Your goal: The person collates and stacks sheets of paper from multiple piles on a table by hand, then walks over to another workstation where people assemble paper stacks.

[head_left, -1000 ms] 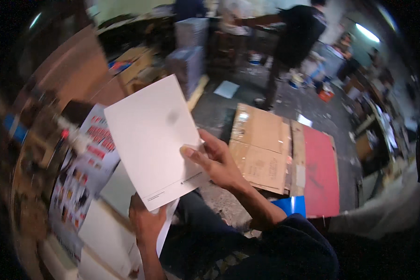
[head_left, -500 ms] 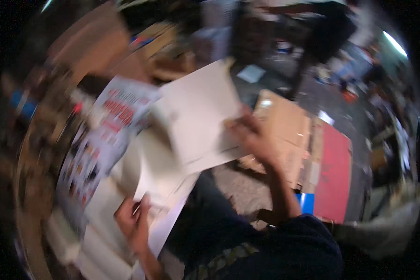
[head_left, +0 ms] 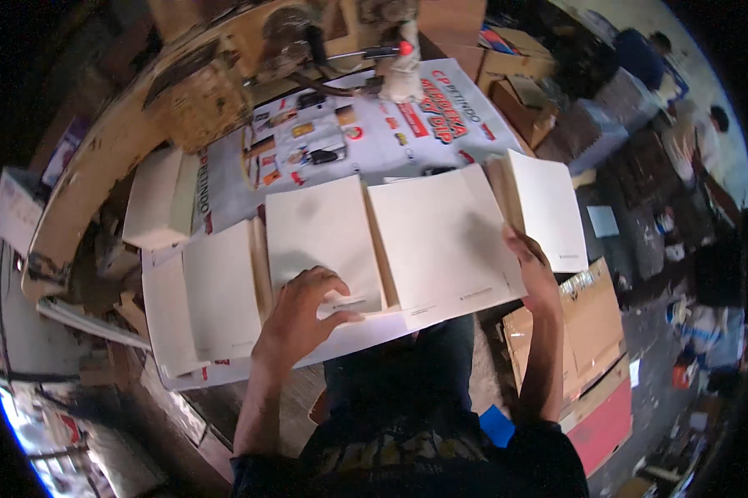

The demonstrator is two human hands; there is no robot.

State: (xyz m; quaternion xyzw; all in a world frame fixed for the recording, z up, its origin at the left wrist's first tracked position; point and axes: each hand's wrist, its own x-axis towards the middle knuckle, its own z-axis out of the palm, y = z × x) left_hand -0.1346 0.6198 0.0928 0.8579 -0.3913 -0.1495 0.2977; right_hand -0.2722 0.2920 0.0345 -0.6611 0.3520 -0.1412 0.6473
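- The shirt (head_left: 357, 461) is very dark, black or deep blue, hard to tell which.
- Big, dull gold letters (head_left: 403, 451) go across its front, with a row of small, pale ones below.
- The left sleeve (head_left: 262, 476) and right sleeve (head_left: 548, 448) are short and just as dark.
- The trousers (head_left: 399, 357) are dark too.
- The left hand (head_left: 301, 309) and right hand (head_left: 537, 270) are bare.

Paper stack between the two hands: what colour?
The paper stack is off-white, clearest in the head view.

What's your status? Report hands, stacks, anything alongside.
Left hand curled open over left-centre stack. Right hand at right edge of right-centre stack. More stacks either side.
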